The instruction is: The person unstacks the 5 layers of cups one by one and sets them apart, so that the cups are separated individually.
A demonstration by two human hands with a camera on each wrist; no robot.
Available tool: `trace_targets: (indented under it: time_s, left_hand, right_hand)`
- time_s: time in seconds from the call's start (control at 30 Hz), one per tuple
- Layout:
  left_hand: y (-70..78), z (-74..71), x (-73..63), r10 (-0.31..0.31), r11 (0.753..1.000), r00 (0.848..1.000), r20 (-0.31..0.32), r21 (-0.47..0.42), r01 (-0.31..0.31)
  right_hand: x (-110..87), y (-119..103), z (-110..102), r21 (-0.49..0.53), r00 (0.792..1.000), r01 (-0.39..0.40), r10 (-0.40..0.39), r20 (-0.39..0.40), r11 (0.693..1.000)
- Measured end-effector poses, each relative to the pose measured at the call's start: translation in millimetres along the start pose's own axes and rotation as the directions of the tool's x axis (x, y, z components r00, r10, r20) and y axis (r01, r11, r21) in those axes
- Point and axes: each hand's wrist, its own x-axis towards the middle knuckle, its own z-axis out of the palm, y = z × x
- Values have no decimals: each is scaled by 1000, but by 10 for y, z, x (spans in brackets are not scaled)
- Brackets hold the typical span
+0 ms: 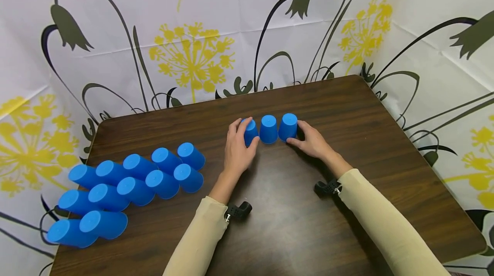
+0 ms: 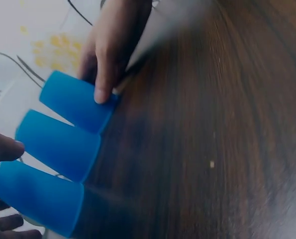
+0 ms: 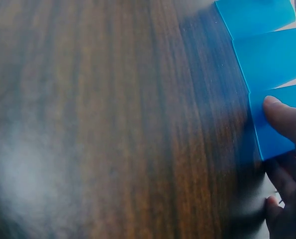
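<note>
Three blue plastic cups stand upside down in a row near the table's middle. My left hand (image 1: 238, 147) is spread around the left cup (image 1: 251, 132). In the left wrist view its thumb (image 2: 8, 147) and fingers lie on either side of that cup, seemingly a little apart from it. The middle cup (image 1: 268, 129) stands untouched between the hands. My right hand (image 1: 311, 141) grips the right cup (image 1: 287, 127) low on its side. In the right wrist view the thumb (image 3: 279, 112) presses its wall near the rim; the other fingers are partly hidden behind it.
Several more upside-down blue cups (image 1: 133, 190) stand in rows on the left of the brown wooden table (image 1: 285, 224). A white cloth with flower prints (image 1: 239, 14) hangs behind the table. Black wrist cameras (image 1: 240, 211) hang at both sleeves.
</note>
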Motion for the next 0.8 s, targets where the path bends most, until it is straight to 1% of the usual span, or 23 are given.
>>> trace_targets:
  time_s: [0.1, 0.2, 0.37, 0.5, 0.57, 0.63, 0.73, 0.8]
  left_hand:
    - [-60, 37, 44, 20, 1000, 999, -48, -22, -21]
    - [-111, 65, 74, 34, 999, 996, -82, -36, -37]
    - [-144, 92, 118, 41, 998, 993, -114, -40, -46]
    - [-141, 79, 106, 43, 999, 990, -134, -27, -47]
    - [-121, 45, 70, 49, 998, 989, -141, -25, -53]
    - [-95, -3, 3, 57, 998, 988, -147, -21, -61]
    - [-34, -115, -158, 69, 997, 988, -139, -14, -72]
    - [17, -214, -305, 82, 996, 989, -123, -17, -85]
  right_hand:
    - [2, -11, -10, 6, 1000, 2, -2, -1, 1000]
    - [3, -10, -14, 1, 1000, 3, -3, 0, 1000]
    - [17, -6, -18, -5, 1000, 9, -9, -5, 1000]
    - [22, -5, -14, -9, 1000, 5, -5, 0, 1000]
    - [20, -6, -10, -10, 1000, 5, -5, 1, 1000]
    - [18, -6, -5, -9, 1000, 5, -5, -1, 1000]
    - [15, 2, 5, -9, 1000, 9, -9, -2, 1000]
    - [15, 6, 8, -10, 1000, 7, -7, -2, 1000]
